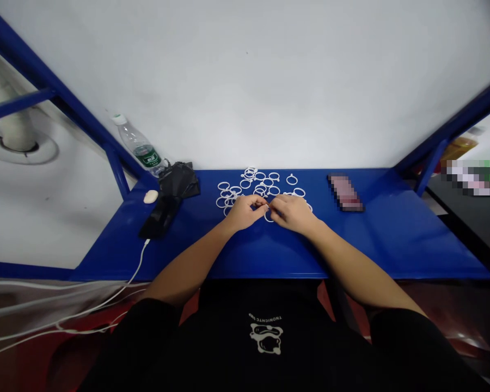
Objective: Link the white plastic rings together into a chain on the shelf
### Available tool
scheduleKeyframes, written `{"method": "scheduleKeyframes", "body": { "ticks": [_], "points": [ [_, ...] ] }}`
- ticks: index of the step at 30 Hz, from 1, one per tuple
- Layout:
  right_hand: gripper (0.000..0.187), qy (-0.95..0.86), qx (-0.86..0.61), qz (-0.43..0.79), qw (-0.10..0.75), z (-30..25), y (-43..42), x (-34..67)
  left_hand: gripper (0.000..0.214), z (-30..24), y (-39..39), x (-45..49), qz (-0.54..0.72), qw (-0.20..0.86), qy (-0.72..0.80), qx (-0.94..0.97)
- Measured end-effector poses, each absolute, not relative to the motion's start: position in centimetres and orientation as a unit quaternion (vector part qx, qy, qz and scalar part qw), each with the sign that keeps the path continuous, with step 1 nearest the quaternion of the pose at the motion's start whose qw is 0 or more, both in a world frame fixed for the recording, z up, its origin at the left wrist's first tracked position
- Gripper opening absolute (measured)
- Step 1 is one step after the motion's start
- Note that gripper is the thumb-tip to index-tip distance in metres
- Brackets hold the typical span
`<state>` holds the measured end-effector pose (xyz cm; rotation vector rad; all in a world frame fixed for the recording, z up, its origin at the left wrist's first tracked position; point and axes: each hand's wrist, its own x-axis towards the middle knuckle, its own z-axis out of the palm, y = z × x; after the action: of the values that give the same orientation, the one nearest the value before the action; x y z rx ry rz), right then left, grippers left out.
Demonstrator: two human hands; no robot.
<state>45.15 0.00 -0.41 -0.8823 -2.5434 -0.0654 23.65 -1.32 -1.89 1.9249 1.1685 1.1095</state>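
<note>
My left hand (245, 212) and my right hand (291, 213) meet over the middle of the blue table (265, 256), fingertips almost touching. Both are closed in a pinch on a thin white ring (268, 218), whose lower curve shows between them; the rest of it is hidden by my fingers. Just beyond my hands lie several loose white rings (245, 184), some overlapping, with small round knobs on their edges. One ring (292, 180) rests apart from the others, beyond my right hand. More rings are partly covered by both hands.
At the left stand a clear bottle (145, 152) with a green label, a crumpled black bag (179, 179), a black device (160, 216) with a white cable (141, 261), and a pale rounded object (151, 196). A phone (345, 192) lies right. A white wall (249, 98) rises behind.
</note>
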Motion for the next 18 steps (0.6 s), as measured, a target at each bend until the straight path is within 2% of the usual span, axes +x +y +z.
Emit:
{"method": "scheduleKeyframes", "body": {
  "ticks": [3,7,15,18],
  "points": [
    [0.018,-0.922,-0.31,-0.029,0.229,-0.59,0.03,45.1,0.005,-1.86,-1.46,23.77,0.417,0.309,0.449,0.728],
    [0.015,-0.921,-0.298,-0.007,0.251,-0.78,-0.08,44.9,0.013,-1.62,-1.8,23.87,0.422,0.275,0.451,0.737],
    [0.008,-0.904,-0.271,0.112,0.31,-1.02,-0.22,44.69,0.011,-1.36,-2.08,23.56,0.447,0.14,0.371,0.802],
    [0.013,-0.899,-0.277,0.114,0.319,-1.1,0.18,44.96,0.013,-1.31,-2.1,23.54,0.44,0.091,0.357,0.819]
  ]
}}
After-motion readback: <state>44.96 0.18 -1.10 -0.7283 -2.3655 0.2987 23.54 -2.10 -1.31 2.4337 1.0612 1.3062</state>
